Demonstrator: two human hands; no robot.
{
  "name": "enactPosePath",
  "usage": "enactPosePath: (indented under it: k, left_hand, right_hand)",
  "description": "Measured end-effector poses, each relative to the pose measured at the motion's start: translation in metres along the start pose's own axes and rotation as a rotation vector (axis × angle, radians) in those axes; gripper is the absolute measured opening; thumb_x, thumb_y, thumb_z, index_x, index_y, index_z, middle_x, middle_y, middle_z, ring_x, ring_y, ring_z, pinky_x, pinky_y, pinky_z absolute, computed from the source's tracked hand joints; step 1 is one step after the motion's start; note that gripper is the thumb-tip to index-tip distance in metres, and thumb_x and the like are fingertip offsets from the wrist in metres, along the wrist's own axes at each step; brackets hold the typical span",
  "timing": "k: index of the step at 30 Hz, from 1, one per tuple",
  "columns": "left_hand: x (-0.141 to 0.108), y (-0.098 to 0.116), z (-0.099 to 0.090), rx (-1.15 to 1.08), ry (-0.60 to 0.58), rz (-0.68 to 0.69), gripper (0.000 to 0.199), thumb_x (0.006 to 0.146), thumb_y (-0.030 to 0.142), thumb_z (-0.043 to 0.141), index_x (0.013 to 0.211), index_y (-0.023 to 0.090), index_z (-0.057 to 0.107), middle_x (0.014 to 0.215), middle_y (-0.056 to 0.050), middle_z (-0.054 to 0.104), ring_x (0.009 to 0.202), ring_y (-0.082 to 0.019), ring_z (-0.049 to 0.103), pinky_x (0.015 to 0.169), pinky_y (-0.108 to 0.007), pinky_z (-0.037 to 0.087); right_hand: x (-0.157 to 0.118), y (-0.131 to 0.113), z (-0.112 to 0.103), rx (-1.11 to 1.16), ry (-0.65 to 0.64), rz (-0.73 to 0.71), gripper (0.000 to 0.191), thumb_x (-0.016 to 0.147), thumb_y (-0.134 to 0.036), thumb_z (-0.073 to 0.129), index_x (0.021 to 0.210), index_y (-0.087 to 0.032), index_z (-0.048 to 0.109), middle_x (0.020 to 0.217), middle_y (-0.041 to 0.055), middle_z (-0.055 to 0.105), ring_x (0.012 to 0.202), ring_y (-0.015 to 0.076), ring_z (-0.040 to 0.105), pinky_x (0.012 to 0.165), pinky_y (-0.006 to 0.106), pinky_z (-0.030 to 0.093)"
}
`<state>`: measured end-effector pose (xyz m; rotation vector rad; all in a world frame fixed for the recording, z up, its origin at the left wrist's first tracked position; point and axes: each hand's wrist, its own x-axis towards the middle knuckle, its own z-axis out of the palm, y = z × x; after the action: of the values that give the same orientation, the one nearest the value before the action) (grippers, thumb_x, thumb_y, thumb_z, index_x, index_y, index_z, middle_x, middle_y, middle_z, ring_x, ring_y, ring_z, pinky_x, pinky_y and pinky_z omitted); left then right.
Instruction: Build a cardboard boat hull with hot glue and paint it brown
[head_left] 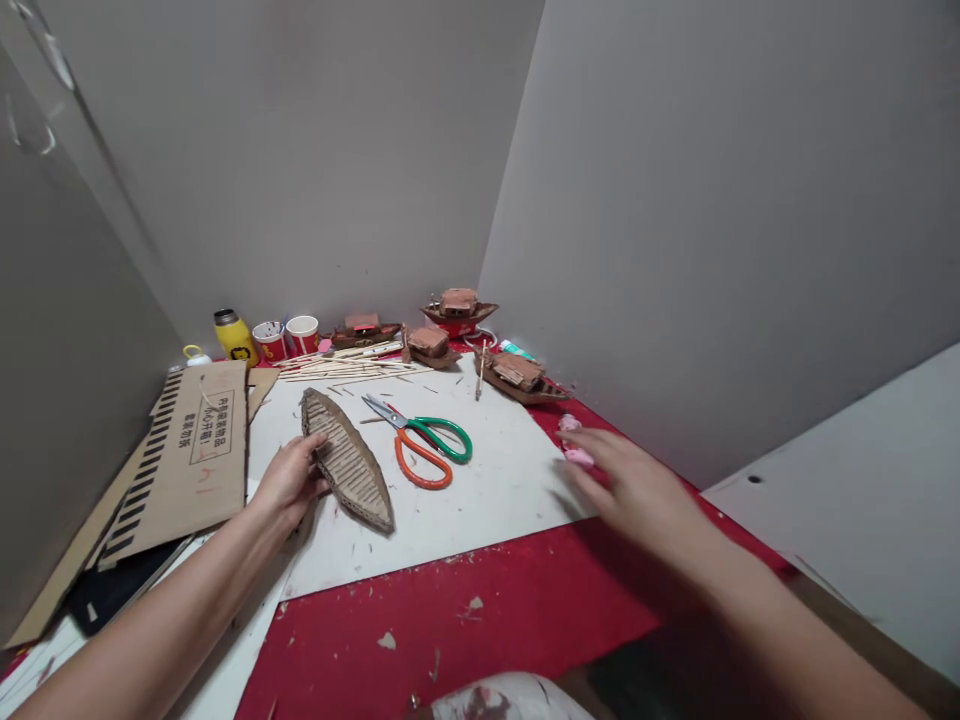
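My left hand point(292, 480) is closed on the side of a small cardboard boat hull point(349, 460), its thumb over the rim. Ribbed corrugations line the hull's inside, and one end points toward me. To the right of the hull lie scissors point(420, 440) with one green and one orange handle, blades slightly apart. My right hand point(622, 480) is stretched out over the right edge of the white sheet, slightly blurred, its fingers apart. Just beyond its fingertips is a crumpled pink piece point(577, 457); whether they touch cannot be made out.
Finished-looking model boats point(521, 372) with brown roofs stand at the back, near thin wooden sticks point(345, 368). Paper cups point(303, 335) and a yellow bottle point(235, 338) are at the back left. Flat cardboard point(187, 470) lies left. A white sheet point(495, 510) covers part of the red table point(450, 620).
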<state>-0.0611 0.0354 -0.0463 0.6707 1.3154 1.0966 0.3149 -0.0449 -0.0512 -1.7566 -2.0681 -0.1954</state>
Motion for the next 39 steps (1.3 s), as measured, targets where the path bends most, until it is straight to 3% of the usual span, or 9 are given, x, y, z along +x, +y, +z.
enactPosePath:
  k: [2, 5, 10, 13, 17, 23, 27, 33, 39]
  left_hand:
    - [-0.002, 0.001, -0.002, 0.022, 0.011, -0.002, 0.033, 0.092, 0.033, 0.058, 0.120, 0.016, 0.057, 0.119, -0.009, 0.060, 0.099, -0.022, 0.063, 0.083, -0.043, 0.054]
    - [-0.011, 0.004, -0.005, 0.030, 0.035, 0.010, 0.021, 0.088, 0.026, 0.062, 0.104, 0.012, 0.064, 0.100, -0.007, 0.067, 0.081, -0.017, 0.064, 0.070, -0.030, 0.054]
    - [-0.034, 0.007, -0.010, -0.016, 0.060, 0.015, 0.008, 0.076, 0.020, 0.067, 0.078, 0.012, 0.066, 0.073, -0.004, 0.069, 0.059, -0.015, 0.062, 0.054, -0.022, 0.048]
    - [-0.043, 0.006, -0.009, -0.063, 0.060, 0.016, 0.005, 0.074, 0.018, 0.066, 0.075, 0.013, 0.063, 0.069, -0.002, 0.067, 0.057, -0.014, 0.062, 0.052, -0.021, 0.047]
    - [-0.048, 0.005, 0.000, -0.140, 0.055, 0.014, 0.005, 0.076, 0.011, 0.059, 0.076, 0.015, 0.058, 0.065, 0.001, 0.063, 0.054, -0.011, 0.060, 0.051, -0.019, 0.048]
    - [-0.054, -0.002, 0.013, -0.208, 0.015, -0.022, 0.017, 0.086, 0.011, 0.053, 0.101, 0.020, 0.053, 0.072, 0.001, 0.063, 0.051, -0.012, 0.059, 0.046, -0.022, 0.050]
    - [-0.053, -0.008, 0.017, -0.218, 0.003, -0.041, 0.026, 0.088, 0.011, 0.052, 0.112, 0.020, 0.048, 0.076, -0.003, 0.064, 0.057, -0.015, 0.063, 0.054, -0.032, 0.057]
    - [-0.054, -0.014, 0.014, -0.224, 0.065, -0.020, 0.026, 0.090, 0.010, 0.051, 0.114, 0.021, 0.046, 0.088, -0.007, 0.066, 0.067, -0.015, 0.067, 0.066, -0.038, 0.061]
    - [-0.066, -0.021, 0.008, -0.222, 0.098, -0.025, 0.028, 0.089, 0.012, 0.055, 0.114, 0.022, 0.047, 0.092, -0.008, 0.067, 0.071, -0.016, 0.068, 0.067, -0.038, 0.062]
  right_hand:
    - [0.018, -0.038, 0.006, 0.080, -0.164, -0.140, 0.041, 0.095, -0.035, 0.040, 0.122, -0.012, 0.060, 0.122, 0.0184, 0.064, 0.111, 0.0304, 0.061, 0.096, 0.045, 0.048]
    - [0.047, -0.081, 0.021, 0.104, -0.235, -0.230, 0.039, 0.092, -0.032, 0.047, 0.125, -0.013, 0.058, 0.119, 0.0162, 0.065, 0.110, 0.0281, 0.060, 0.096, 0.040, 0.047]
    - [0.082, -0.106, 0.047, 0.069, -0.324, -0.254, 0.038, 0.091, -0.034, 0.051, 0.122, -0.014, 0.058, 0.103, 0.0166, 0.069, 0.089, 0.0289, 0.066, 0.078, 0.038, 0.047]
    - [0.089, -0.102, 0.050, 0.066, -0.367, -0.261, 0.039, 0.089, -0.032, 0.052, 0.124, -0.016, 0.058, 0.105, 0.0152, 0.069, 0.084, 0.0272, 0.067, 0.074, 0.036, 0.046]
    - [0.085, -0.083, 0.044, 0.102, -0.378, -0.255, 0.040, 0.090, -0.032, 0.050, 0.129, -0.022, 0.053, 0.114, 0.0099, 0.069, 0.095, 0.0255, 0.066, 0.080, 0.033, 0.046]
    - [0.067, -0.038, 0.033, 0.085, -0.332, -0.144, 0.042, 0.092, -0.035, 0.048, 0.131, -0.024, 0.050, 0.124, 0.0091, 0.067, 0.103, 0.0270, 0.066, 0.081, 0.034, 0.049]
    - [0.060, -0.017, 0.029, 0.024, -0.302, -0.058, 0.041, 0.091, -0.034, 0.047, 0.129, -0.020, 0.053, 0.114, 0.0122, 0.071, 0.091, 0.0290, 0.069, 0.072, 0.037, 0.049]
    - [0.055, -0.002, 0.033, -0.019, -0.253, -0.037, 0.043, 0.090, -0.037, 0.048, 0.129, -0.022, 0.054, 0.119, 0.0108, 0.070, 0.087, 0.0278, 0.070, 0.074, 0.038, 0.049]
    - [0.047, -0.001, 0.037, -0.054, -0.216, -0.005, 0.044, 0.089, -0.037, 0.047, 0.129, -0.021, 0.053, 0.114, 0.0110, 0.072, 0.087, 0.0278, 0.070, 0.070, 0.036, 0.050]
